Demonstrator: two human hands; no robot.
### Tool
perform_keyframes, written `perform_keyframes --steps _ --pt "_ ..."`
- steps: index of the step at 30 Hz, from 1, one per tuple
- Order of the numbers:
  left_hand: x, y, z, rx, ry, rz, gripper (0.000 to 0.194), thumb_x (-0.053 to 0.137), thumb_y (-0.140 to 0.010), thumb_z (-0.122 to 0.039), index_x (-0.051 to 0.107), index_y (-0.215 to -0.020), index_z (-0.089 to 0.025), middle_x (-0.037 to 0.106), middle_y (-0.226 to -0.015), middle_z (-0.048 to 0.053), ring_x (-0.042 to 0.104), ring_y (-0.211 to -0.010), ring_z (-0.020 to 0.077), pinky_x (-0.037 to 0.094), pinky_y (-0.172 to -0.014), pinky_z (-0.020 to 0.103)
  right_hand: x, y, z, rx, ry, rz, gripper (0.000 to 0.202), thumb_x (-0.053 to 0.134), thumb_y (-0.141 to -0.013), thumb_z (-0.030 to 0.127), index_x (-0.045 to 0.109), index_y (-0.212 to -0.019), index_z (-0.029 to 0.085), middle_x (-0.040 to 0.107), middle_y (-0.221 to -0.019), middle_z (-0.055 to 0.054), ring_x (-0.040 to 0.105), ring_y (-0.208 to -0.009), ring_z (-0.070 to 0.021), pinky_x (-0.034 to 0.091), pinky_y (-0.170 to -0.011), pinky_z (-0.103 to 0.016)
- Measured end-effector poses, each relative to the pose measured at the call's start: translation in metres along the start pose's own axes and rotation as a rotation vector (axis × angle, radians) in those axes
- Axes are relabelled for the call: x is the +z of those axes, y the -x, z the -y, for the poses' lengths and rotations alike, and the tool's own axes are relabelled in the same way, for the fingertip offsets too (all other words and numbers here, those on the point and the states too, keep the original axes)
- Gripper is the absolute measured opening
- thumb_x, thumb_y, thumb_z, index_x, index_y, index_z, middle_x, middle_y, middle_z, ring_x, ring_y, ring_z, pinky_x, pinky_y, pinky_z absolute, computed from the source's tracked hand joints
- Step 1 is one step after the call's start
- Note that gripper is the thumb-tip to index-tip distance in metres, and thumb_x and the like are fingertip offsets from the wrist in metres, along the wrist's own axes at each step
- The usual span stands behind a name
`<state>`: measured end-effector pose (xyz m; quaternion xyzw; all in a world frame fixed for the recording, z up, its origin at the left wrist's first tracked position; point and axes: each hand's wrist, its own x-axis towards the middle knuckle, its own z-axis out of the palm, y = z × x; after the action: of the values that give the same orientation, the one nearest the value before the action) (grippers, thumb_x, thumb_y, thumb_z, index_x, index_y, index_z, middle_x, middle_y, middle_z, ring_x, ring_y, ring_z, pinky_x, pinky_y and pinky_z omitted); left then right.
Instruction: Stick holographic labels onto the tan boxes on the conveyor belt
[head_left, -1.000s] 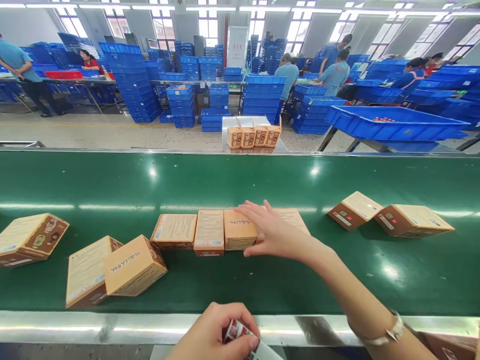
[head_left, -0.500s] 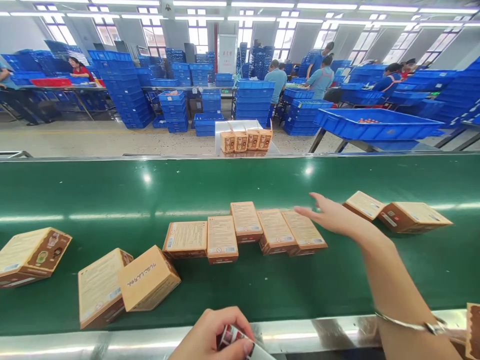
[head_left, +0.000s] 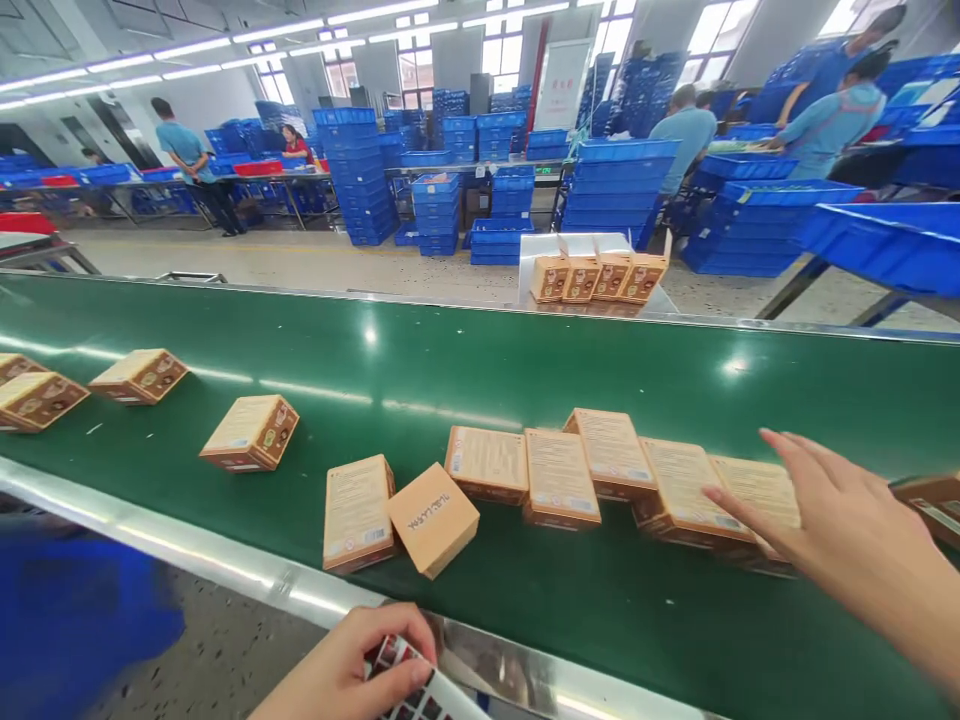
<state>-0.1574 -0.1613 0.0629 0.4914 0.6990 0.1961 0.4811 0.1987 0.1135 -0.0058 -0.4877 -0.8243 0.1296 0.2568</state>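
Note:
My left hand (head_left: 360, 660) is at the near metal edge of the green conveyor belt (head_left: 480, 360), its thumb and fingers closed on a white sheet printed with small dark red pictures (head_left: 431, 700). Much of the sheet is hidden by the hand or cut off by the frame. Over the right end of a row of brown and cream cardboard boxes, my right hand (head_left: 840, 520) has its fingers spread. Its thumb overlaps the rightmost box (head_left: 757, 485); I cannot tell whether they touch. Left of the row, a box with dark lettering (head_left: 433, 518) leans against another box (head_left: 360, 512).
More boxes (head_left: 251, 432) lie further left on the belt. Beyond the far rail, several open-flapped boxes (head_left: 600, 278) stand on a metal stand. Blue crates (head_left: 615, 195) are stacked behind, and people work at tables. A brown box (head_left: 934, 505) is at the right edge.
The view has turned left, showing more boxes there. My right hand is now lower, nearer the row's rightmost boxes. My left hand still holds the printed sheet.

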Motion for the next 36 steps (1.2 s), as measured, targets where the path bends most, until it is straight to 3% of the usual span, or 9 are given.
perform_keyframes --steps 2,6,10,13,20,27,30,33,36 --pt "-0.003 0.006 0.008 0.040 0.080 -0.025 0.035 0.058 -0.087 -0.054 0.067 -0.085 -0.021 0.070 -0.094 0.006 0.062 -0.093 0.0228 0.046 -0.086 0.029 0.001 -0.003 0.063 -0.221 -0.006 -0.002 0.083 0.061 -0.083 0.050 0.021 -0.154 0.033 0.043 -0.151 -0.011 0.039 -0.138 -0.0422 0.031 -0.115 -0.063" --pt "-0.007 0.009 0.018 0.085 0.123 -0.167 0.040 0.059 -0.085 -0.060 0.070 -0.081 -0.022 0.063 -0.129 0.012 0.055 -0.123 0.0312 0.040 -0.107 0.042 0.020 -0.016 0.184 -0.639 -0.106 0.465 0.100 0.076 -0.070 0.024 0.025 -0.155 0.033 0.029 -0.161 -0.003 0.019 -0.149 -0.0343 0.014 -0.122 -0.059" --pt "-0.013 0.008 0.026 0.080 0.121 -0.266 0.043 0.058 -0.083 -0.064 0.071 -0.082 -0.023 0.056 -0.140 0.012 0.052 -0.129 0.0339 0.039 -0.110 0.047 0.039 -0.050 0.231 -0.681 -0.223 0.690 0.075 0.080 -0.071 0.030 0.052 -0.140 0.025 0.059 -0.139 -0.008 0.046 -0.135 -0.0314 0.026 -0.118 -0.052" --pt "-0.017 0.009 0.030 0.098 0.125 -0.325 0.043 0.059 -0.083 -0.064 0.072 -0.082 -0.023 0.057 -0.140 0.013 0.053 -0.129 0.0344 0.041 -0.109 0.047 0.045 -0.080 0.232 -0.522 -0.237 0.754 0.060 0.074 -0.079 0.044 0.059 -0.133 0.022 0.064 -0.131 -0.011 0.056 -0.123 -0.0317 0.039 -0.109 -0.049" --pt "-0.020 0.010 0.035 0.104 0.111 -0.441 0.049 0.058 -0.082 -0.070 0.070 -0.075 -0.022 0.067 -0.112 0.011 0.061 -0.113 0.0296 0.047 -0.102 0.040 0.049 -0.102 0.211 -0.330 -0.024 0.593 0.066 0.058 -0.087 0.052 0.049 -0.142 0.016 0.053 -0.144 -0.015 0.048 -0.133 -0.0346 0.029 -0.114 -0.055" --pt "-0.006 -0.010 0.036 0.094 0.214 -0.489 0.057 0.055 -0.077 -0.078 0.071 -0.074 -0.022 0.039 -0.157 0.013 0.064 -0.116 0.0373 0.050 -0.099 0.046 -0.017 -0.071 0.076 0.191 0.134 0.158 0.067 0.049 -0.083 0.059 0.058 -0.131 0.013 0.060 -0.133 -0.021 0.053 -0.125 -0.0430 0.047 -0.101 -0.057" --pt "0.000 -0.024 0.032 0.116 0.185 -0.469 0.058 0.056 -0.076 -0.078 0.071 -0.073 -0.022 0.039 -0.156 0.014 0.059 -0.124 0.0388 0.048 -0.102 0.046 -0.026 -0.041 0.057 0.080 0.087 0.191 0.059 0.055 -0.080 0.057 0.061 -0.126 0.021 0.064 -0.129 -0.016 0.057 -0.122 -0.0393 0.047 -0.102 -0.055" --pt "0.000 -0.036 0.027 0.159 0.142 -0.501 0.058 0.054 -0.077 -0.078 0.071 -0.074 -0.023 0.041 -0.155 0.012 0.043 -0.139 0.0382 0.041 -0.109 0.046 -0.011 -0.027 0.089 -0.182 0.034 0.359 0.075 0.068 -0.074 0.051 0.048 -0.142 0.024 0.053 -0.144 -0.013 0.045 -0.135 -0.0371 0.036 -0.112 -0.058" --pt "-0.002 -0.044 0.024 0.189 0.155 -0.513 0.060 0.053 -0.077 -0.080 0.071 -0.074 -0.023 0.038 -0.157 0.010 0.036 -0.143 0.0376 0.037 -0.113 0.045 0.007 -0.038 0.131 -0.322 0.174 0.529 0.089 0.073 -0.065 0.015 0.040 -0.148 0.017 0.048 -0.147 -0.021 0.037 -0.140 -0.0402 0.015 -0.115 -0.070"
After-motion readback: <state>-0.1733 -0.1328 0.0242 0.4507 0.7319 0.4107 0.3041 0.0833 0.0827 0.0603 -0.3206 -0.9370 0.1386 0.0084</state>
